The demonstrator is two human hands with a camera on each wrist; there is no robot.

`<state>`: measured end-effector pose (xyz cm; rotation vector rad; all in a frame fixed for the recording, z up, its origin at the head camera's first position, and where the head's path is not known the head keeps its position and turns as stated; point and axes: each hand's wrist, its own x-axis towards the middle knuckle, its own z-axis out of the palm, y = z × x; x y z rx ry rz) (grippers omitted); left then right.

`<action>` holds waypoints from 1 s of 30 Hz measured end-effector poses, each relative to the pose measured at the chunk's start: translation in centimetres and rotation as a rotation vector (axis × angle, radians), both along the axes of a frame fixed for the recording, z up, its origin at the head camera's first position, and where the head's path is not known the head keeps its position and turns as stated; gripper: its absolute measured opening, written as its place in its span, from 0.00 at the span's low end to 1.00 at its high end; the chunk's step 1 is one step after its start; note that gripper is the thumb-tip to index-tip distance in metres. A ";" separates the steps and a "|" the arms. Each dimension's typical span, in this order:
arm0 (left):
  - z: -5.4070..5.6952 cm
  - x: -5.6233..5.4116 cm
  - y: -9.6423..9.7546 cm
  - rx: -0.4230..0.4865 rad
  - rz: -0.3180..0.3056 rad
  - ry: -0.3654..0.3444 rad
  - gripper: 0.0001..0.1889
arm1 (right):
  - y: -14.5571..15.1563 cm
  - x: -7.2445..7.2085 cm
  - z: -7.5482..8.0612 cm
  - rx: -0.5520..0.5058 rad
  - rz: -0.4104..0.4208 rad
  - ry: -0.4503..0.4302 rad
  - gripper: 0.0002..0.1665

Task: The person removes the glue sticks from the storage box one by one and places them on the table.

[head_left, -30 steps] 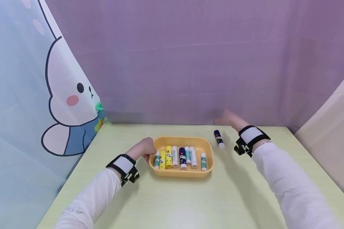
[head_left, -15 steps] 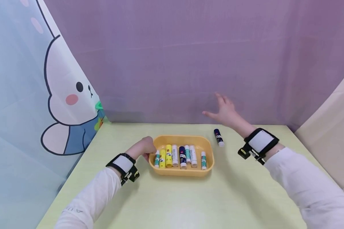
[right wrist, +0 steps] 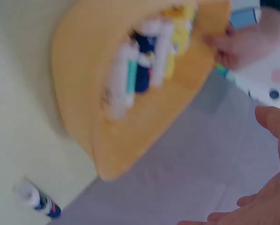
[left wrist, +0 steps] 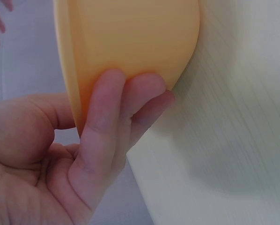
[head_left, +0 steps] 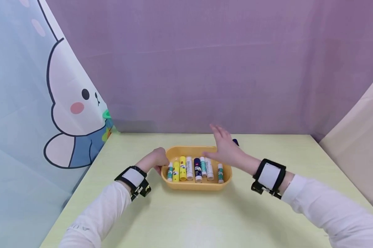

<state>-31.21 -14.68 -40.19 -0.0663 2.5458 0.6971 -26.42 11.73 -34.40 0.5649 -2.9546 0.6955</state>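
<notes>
My left hand [head_left: 157,159] grips the left end of a shallow yellow-orange plastic tray [head_left: 199,186], thumb over the rim and fingers against the outer wall in the left wrist view. Inside lie several glue sticks in a rough row: yellow ones [head_left: 182,168], white ones [head_left: 189,168], a navy one [head_left: 198,170] and teal-and-white ones [head_left: 220,173]. My right hand [head_left: 228,148] hovers above the tray's back right part with its fingers spread, holding nothing. Behind it a lone navy glue stick [right wrist: 39,199] lies on the table, mostly hidden in the head view.
The pale green table [head_left: 186,217] ends at a purple curtain [head_left: 205,69] along the back. A blue cloth with a cartoon rabbit [head_left: 78,110] hangs at the left, and a pale cloth [head_left: 360,144] at the right.
My right hand, with fingers spreading, rose over the back edge, then came down and left over the tray, covering most of the lone glue stick. The left hand and tray have stayed put.
</notes>
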 end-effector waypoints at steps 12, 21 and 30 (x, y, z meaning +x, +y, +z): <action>0.2 0.1 0.0 0.010 0.007 -0.018 0.18 | -2.2 0.8 -5.4 0.081 -0.022 -0.134 0.60; 0.5 0.4 0.0 0.039 -0.020 0.010 0.18 | -2.6 0.4 -7.1 0.109 -0.072 -0.217 0.56; 0.3 0.3 -0.1 0.040 -0.010 0.004 0.17 | -2.9 -0.1 -8.0 0.177 -0.100 -0.254 0.52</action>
